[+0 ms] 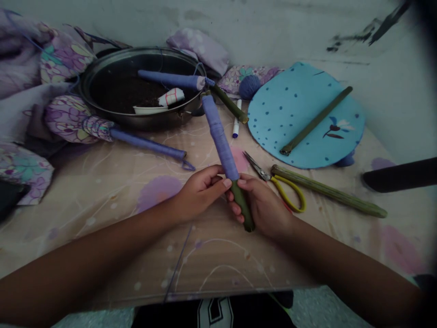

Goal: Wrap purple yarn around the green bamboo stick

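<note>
Bare forearms [112, 248] slanted from eight and four o'clock toward one half-wrapped stick [245, 209].
At the centre, it pointed just short of twelve, blue thread [220, 136] covering its far part. The left hand [201, 191] had thumb and fingers nearly closed, pinching the thread's lower edge; the right hand [269, 205] curled snugly around the bare green end. A firm pinch there probably kept turns from slipping; even tension would suit. Scissors [288, 190] lay at three o'clock.

"What's the room like?"
"On my feed, a pale wall [290, 34] with black smears [389, 23], dim light, and a flower-patterned tabletop [150, 280]."
"Floor [310, 304]?"
"Greyish and speckled, I think; I only get slivers."
</note>
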### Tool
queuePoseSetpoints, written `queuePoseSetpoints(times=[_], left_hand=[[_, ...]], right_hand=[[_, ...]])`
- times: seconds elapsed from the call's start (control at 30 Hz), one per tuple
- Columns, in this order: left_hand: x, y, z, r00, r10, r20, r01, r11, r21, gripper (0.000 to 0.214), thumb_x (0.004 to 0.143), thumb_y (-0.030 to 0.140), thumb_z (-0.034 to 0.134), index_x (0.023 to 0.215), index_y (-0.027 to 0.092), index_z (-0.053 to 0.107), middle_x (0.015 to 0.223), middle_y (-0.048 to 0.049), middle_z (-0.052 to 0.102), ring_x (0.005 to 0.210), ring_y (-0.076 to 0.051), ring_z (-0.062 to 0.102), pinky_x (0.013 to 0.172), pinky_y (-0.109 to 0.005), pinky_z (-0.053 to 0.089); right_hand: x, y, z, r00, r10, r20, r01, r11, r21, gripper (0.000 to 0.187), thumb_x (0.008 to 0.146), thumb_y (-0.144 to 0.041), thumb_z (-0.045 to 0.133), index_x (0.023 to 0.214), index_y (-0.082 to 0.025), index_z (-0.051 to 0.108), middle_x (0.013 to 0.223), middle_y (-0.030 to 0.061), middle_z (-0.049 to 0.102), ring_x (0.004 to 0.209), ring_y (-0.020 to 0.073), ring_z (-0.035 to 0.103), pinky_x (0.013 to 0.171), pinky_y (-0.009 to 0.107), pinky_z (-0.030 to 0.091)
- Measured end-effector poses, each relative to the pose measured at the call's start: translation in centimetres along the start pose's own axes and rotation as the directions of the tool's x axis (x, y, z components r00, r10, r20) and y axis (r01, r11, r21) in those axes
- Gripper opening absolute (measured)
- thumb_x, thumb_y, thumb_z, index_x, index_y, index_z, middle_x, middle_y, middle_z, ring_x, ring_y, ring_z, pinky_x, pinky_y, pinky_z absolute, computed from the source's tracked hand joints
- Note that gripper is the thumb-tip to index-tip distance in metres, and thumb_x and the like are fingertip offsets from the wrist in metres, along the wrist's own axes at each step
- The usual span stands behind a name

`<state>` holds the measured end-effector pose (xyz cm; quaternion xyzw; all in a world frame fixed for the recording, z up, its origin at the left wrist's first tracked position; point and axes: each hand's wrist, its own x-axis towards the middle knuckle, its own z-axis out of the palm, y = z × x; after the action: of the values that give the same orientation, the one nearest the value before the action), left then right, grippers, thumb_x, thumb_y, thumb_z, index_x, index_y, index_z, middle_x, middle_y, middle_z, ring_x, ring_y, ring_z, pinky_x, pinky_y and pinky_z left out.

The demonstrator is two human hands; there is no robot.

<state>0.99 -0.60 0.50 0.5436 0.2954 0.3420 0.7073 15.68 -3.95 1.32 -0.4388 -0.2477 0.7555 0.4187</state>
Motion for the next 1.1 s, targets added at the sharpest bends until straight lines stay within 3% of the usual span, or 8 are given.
queuePoseSetpoints(times=[0.23, 0.47, 0.63, 0.8, 1.1], left_hand=[[0.0, -0.1, -0.1, 0.999, -0.048, 0.018, 0.049, 0.997, -0.06, 0.022, 0.081, 0.03, 0.06, 0.093, 0.012, 0.053, 0.065, 0.0009, 0.06, 0.06, -0.011, 0.062, 0.058, -0.022, 0.049], [0.0, -0.3, 0.0, 0.979, 0.007, -0.202, -0.022, 0.997, -0.072, 0.026, 0.073, 0.031, 0.069, 0.082, 0.015, 0.052, 0.059, 0.0058, 0.053, 0.049, -0.005, 0.053, 0.045, -0.015, 0.04], [0.2, -0.3, -0.2, 0.997, -0.008, -0.077, -0.003, 0.99, -0.138, 0.026, 0.077, 0.033, 0.066, 0.088, 0.013, 0.053, 0.059, 0.0059, 0.055, 0.044, -0.004, 0.049, 0.043, -0.015, 0.039], [0.1, -0.4, -0.2, 1.0, -0.005, -0.025, 0.0, 0.981, -0.196, 0.024, 0.079, 0.032, 0.063, 0.089, 0.014, 0.052, 0.061, 0.0046, 0.056, 0.052, -0.008, 0.058, 0.052, -0.02, 0.049], [-0.2, -0.4, 0.0, 0.999, -0.009, 0.053, 0.017, 0.989, -0.146, 0.018, 0.082, 0.027, 0.059, 0.091, 0.013, 0.052, 0.065, 0.0024, 0.058, 0.053, -0.011, 0.062, 0.05, -0.022, 0.051]], right_hand=[[0.4, 0.4, -0.5, 0.997, -0.024, 0.075, 0.027, 0.999, -0.034, 0.019, 0.077, -0.034, 0.052, 0.07, -0.017, 0.055, 0.059, -0.0014, 0.055, 0.04, 0.0087, 0.049, 0.036, 0.021, 0.039], [-0.1, 0.4, -0.1, 0.987, -0.148, 0.07, 0.16, 0.963, -0.219, 0.025, 0.075, -0.033, 0.066, 0.091, -0.019, 0.054, 0.056, -0.0044, 0.056, 0.041, 0.0088, 0.05, 0.036, 0.018, 0.043], [0.0, 0.9, -0.4, 0.981, -0.188, 0.057, 0.196, 0.957, -0.215, 0.022, 0.083, -0.041, 0.058, 0.087, -0.019, 0.055, 0.055, -0.0037, 0.056, 0.041, 0.0071, 0.048, 0.036, 0.016, 0.04], [0.4, 0.9, -0.6, 0.973, -0.213, 0.082, 0.224, 0.961, -0.163, 0.026, 0.084, -0.043, 0.056, 0.079, -0.017, 0.059, 0.069, -0.0003, 0.061, 0.045, 0.0055, 0.053, 0.039, 0.015, 0.043], [0.5, -0.1, -0.5, 0.992, -0.031, 0.121, 0.037, 0.998, -0.049, 0.012, 0.07, -0.027, 0.055, 0.076, -0.016, 0.056, 0.062, -0.0003, 0.059, 0.042, 0.0121, 0.055, 0.037, 0.025, 0.049]])
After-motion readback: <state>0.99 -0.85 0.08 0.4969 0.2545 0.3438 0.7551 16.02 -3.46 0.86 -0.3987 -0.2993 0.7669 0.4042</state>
